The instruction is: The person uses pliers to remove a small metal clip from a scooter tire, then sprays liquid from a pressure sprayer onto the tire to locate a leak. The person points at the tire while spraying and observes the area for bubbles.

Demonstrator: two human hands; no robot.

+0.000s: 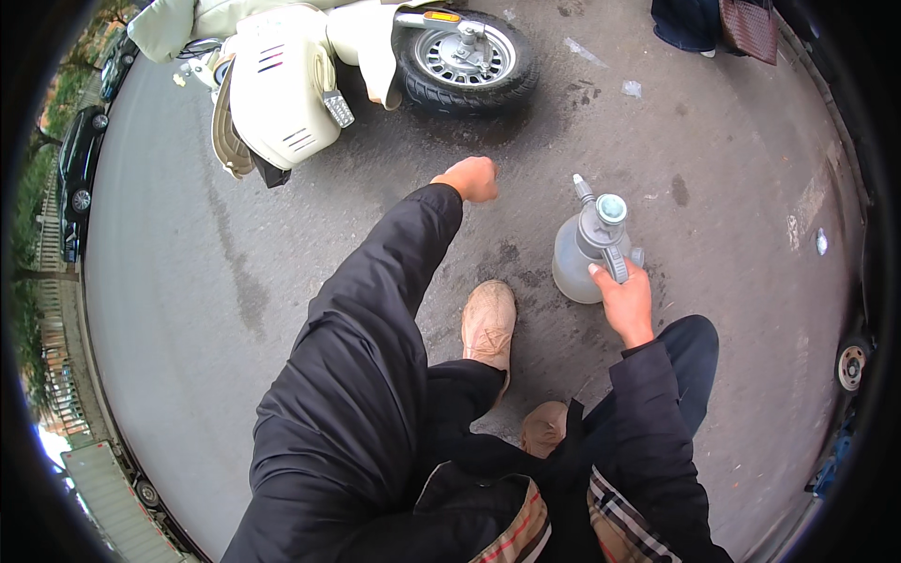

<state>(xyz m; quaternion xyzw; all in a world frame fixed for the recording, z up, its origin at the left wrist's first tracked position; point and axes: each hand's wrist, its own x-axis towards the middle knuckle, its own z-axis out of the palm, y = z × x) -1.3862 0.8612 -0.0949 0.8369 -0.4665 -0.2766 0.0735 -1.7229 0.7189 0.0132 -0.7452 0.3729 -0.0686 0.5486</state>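
My right hand (pixel 625 305) is wrapped round the handle of a pump spray bottle (pixel 574 261), its grey translucent body low over or on the ground. Its nozzle points ahead and slightly left, and a pale round knob tops it. Stretched out ahead, my left hand (pixel 472 178) is closed in a fist; whatever it may hold is hidden. Just beyond the fist is the black tyre (pixel 469 103) of a cream motor scooter (pixel 282 84), with wet dark ground under the wheel. Hand and tyre appear apart.
My shoes (pixel 488 324) are on the grey asphalt (pixel 206 375). A person in dark trousers (pixel 685 23) stands at the far right beside a brown woven bag (pixel 748 30). Scraps of clear litter (pixel 631 88) lie near the wheel. Parked cars (pixel 83 183) line the left edge.
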